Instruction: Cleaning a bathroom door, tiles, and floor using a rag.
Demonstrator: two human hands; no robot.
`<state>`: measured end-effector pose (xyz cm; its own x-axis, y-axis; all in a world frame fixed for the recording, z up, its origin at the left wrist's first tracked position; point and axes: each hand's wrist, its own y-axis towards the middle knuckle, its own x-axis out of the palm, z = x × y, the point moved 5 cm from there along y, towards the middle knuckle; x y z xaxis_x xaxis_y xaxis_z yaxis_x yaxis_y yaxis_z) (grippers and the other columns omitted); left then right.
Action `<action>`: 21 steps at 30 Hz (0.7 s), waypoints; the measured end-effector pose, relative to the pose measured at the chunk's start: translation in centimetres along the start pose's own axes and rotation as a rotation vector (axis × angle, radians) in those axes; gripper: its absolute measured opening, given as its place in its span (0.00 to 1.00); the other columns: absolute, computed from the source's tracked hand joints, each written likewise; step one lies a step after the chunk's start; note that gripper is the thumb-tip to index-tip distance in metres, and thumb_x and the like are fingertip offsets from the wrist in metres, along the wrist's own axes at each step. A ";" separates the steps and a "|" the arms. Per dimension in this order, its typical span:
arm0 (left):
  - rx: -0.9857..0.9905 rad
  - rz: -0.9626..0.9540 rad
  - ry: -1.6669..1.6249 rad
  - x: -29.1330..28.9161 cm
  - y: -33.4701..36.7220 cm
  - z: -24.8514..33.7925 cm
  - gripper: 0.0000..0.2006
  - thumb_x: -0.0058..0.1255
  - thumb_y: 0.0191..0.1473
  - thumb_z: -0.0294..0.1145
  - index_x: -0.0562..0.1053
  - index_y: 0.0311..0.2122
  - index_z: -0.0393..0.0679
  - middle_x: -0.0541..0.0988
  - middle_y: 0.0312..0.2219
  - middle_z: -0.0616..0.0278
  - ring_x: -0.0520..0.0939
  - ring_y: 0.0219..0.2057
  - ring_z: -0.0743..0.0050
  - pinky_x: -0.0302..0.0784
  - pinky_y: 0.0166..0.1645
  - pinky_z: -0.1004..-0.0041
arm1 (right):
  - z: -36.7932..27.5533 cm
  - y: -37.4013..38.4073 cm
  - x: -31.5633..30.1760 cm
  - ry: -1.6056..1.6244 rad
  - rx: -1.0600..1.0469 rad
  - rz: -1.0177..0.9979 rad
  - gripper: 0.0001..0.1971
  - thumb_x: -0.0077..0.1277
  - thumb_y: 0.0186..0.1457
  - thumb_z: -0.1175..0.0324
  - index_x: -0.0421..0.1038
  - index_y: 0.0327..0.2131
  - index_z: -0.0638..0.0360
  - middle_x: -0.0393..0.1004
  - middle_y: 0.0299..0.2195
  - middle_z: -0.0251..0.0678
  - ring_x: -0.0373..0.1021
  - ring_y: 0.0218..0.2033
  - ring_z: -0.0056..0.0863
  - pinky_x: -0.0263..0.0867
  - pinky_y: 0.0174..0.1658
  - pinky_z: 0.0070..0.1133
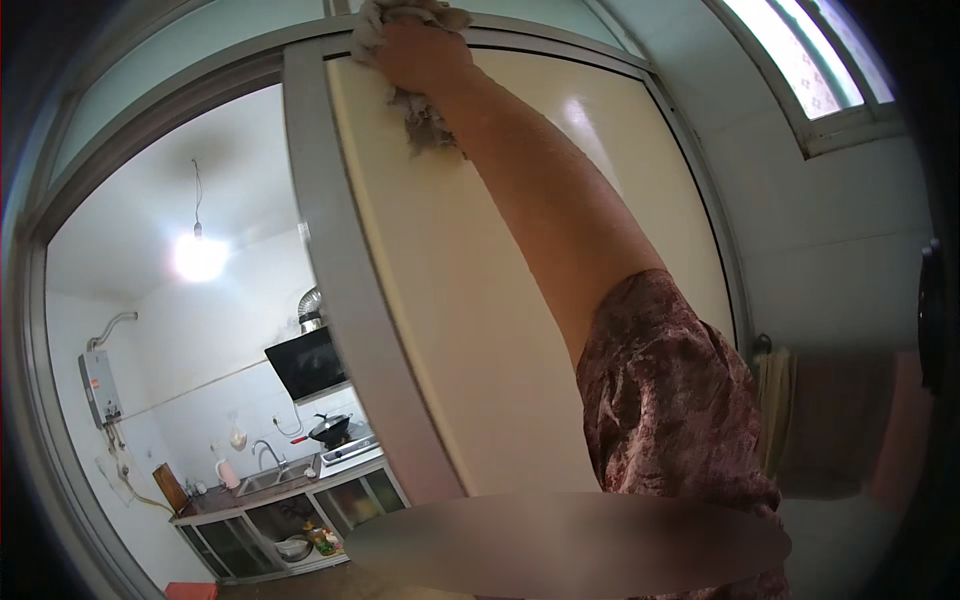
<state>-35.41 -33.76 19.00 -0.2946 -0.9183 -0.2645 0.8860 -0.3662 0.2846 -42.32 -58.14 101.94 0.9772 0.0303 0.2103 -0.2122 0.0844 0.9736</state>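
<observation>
High up at the top of the view, my right hand (425, 55) is closed around a crumpled grey cloth (428, 122). The cloth lies against the upper left corner of a cream door panel (430, 270), where the panel meets its grey metal frame (335, 200). Part of the cloth sticks out above my hand and part hangs below it. My right arm reaches up from the lower right, in a dark red patterned sleeve (665, 400). My left hand does not appear.
Left of the panel, an open doorway shows a kitchen with a lit bulb (201, 258), a water heater (100, 387), a sink (280, 476), a wok (330, 430) and a black range hood (305, 363). A window (800, 60) is at upper right. Towels (776, 410) hang at right.
</observation>
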 end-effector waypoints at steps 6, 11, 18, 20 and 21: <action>0.001 0.111 -0.010 0.4 -0.4 -2.6 0.16 0.59 0.49 0.31 0.67 0.40 0.41 0.74 0.30 0.64 0.75 0.32 0.73 0.73 0.37 0.73 | 6.0 0.5 -0.3 -0.007 -0.047 0.069 0.20 0.35 0.55 0.56 0.67 0.49 0.50 0.67 0.52 0.32 0.65 0.53 0.36 0.63 0.51 0.35; -0.021 0.152 0.004 -1.3 -1.2 -3.0 0.19 0.60 0.48 0.32 0.66 0.43 0.41 0.74 0.31 0.64 0.75 0.33 0.72 0.73 0.37 0.73 | 11.4 0.3 0.1 0.025 -0.045 0.046 0.21 0.38 0.54 0.56 0.67 0.49 0.49 0.67 0.52 0.32 0.65 0.52 0.37 0.63 0.52 0.36; -0.034 0.257 -0.020 -8.0 -3.8 -5.5 0.24 0.62 0.46 0.35 0.64 0.46 0.41 0.74 0.32 0.64 0.75 0.34 0.69 0.72 0.38 0.73 | 11.8 -0.2 -1.6 -0.076 0.001 -0.063 0.24 0.37 0.56 0.56 0.59 0.55 0.55 0.55 0.57 0.40 0.54 0.58 0.41 0.50 0.58 0.36; -0.035 0.282 -0.031 -10.7 -4.7 -6.5 0.25 0.62 0.46 0.35 0.64 0.46 0.41 0.74 0.32 0.63 0.75 0.34 0.68 0.72 0.39 0.73 | 13.8 -0.5 -0.8 -0.143 0.144 -0.147 0.25 0.38 0.56 0.58 0.59 0.55 0.56 0.56 0.57 0.41 0.53 0.59 0.41 0.49 0.58 0.37; -0.034 0.288 -0.027 -13.1 -5.5 -6.1 0.26 0.62 0.46 0.36 0.64 0.47 0.41 0.74 0.32 0.63 0.75 0.34 0.68 0.72 0.39 0.73 | 15.8 -0.6 -0.7 -0.130 0.251 -0.096 0.20 0.40 0.52 0.64 0.68 0.49 0.53 0.70 0.49 0.36 0.65 0.54 0.37 0.62 0.52 0.38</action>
<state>-34.27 -18.76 15.28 -0.0387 -0.9876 -0.1524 0.9458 -0.0854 0.3132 -42.73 -73.90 102.61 0.9893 -0.0955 0.1100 -0.1250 -0.1689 0.9777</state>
